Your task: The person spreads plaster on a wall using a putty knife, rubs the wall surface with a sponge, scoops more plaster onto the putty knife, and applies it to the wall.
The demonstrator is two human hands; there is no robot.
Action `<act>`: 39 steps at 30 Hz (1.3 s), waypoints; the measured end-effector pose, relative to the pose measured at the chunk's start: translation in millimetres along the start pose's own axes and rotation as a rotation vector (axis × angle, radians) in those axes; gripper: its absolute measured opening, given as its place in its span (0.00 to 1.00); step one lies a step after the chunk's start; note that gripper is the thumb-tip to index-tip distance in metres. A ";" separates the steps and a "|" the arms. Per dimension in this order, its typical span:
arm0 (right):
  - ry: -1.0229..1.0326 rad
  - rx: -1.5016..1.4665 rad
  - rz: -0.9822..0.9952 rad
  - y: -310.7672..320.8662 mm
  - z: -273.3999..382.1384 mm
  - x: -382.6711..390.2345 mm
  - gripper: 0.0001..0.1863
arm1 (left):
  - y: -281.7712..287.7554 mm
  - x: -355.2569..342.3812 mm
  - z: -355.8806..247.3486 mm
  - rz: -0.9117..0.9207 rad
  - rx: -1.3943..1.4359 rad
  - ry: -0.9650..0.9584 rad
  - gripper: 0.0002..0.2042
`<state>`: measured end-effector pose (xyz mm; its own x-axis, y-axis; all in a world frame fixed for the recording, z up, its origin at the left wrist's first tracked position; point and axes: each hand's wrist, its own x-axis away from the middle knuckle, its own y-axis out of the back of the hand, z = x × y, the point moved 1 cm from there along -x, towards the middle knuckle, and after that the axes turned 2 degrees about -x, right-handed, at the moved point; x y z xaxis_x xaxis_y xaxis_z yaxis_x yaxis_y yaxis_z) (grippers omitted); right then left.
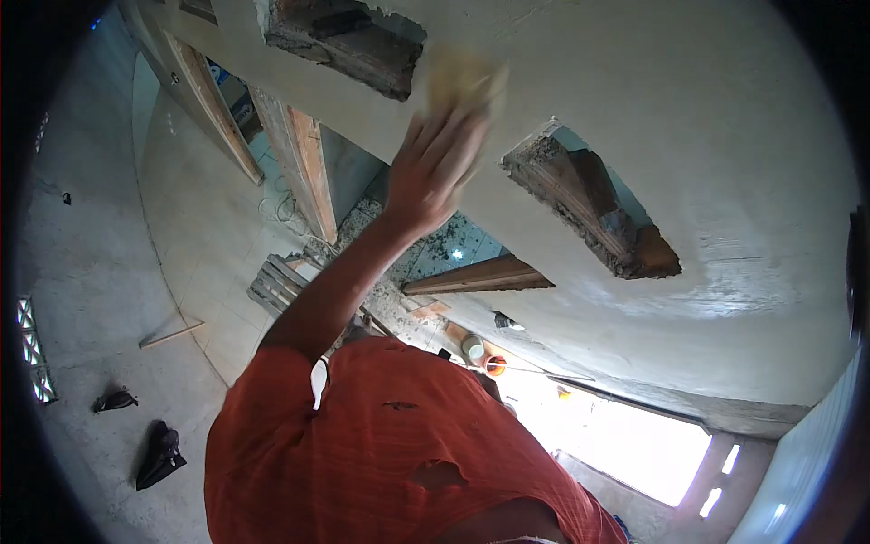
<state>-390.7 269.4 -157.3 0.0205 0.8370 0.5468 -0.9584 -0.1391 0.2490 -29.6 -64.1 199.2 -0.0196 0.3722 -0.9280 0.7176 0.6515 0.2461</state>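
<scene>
My left hand (435, 172) is raised against a smooth, grey-plastered wall (580, 54). Its fingers press a pale yellow pad, which looks like a sponge (467, 82), flat on the plaster; motion blurs the pad. The hand is between two slanted openings with rough edges: an upper opening (349, 45) and a right-hand opening (594, 204), both showing brick and mortar inside. Light glints off a damp-looking patch of plaster (734, 281) farther right. My right hand is out of the picture.
Below the wall are a slatted wooden pallet (276, 286), a pale bucket (472, 346) and an orange bucket (495, 364). Debris is scattered over the tiled floor (444, 249). A wooden stick (172, 335) and a black bag (160, 455) lie to the left. A bright doorway (625, 435) is at lower right.
</scene>
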 end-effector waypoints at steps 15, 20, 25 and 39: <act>-0.060 -0.073 -0.112 -8.7 9.2 6.4 0.22 | 3.9 89.1 -1.9 0.269 0.045 0.132 0.26; -0.048 -0.015 -0.056 -18.0 -1.3 12.1 0.21 | -26.7 -33.1 -21.1 0.019 -0.057 -0.092 0.25; -0.043 -0.017 -0.047 -17.5 3.7 8.7 0.21 | -52.8 96.8 24.7 0.368 0.026 -0.058 0.24; -0.027 0.187 0.089 9.1 14.8 -1.3 0.20 | -43.1 9.2 13.9 0.114 0.043 -0.030 0.27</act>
<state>-395.3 259.2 -144.0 -0.0515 0.8028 0.5941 -0.8874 -0.3097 0.3414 -51.0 -98.0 176.1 0.0837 0.4219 -0.9028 0.7434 0.5768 0.3385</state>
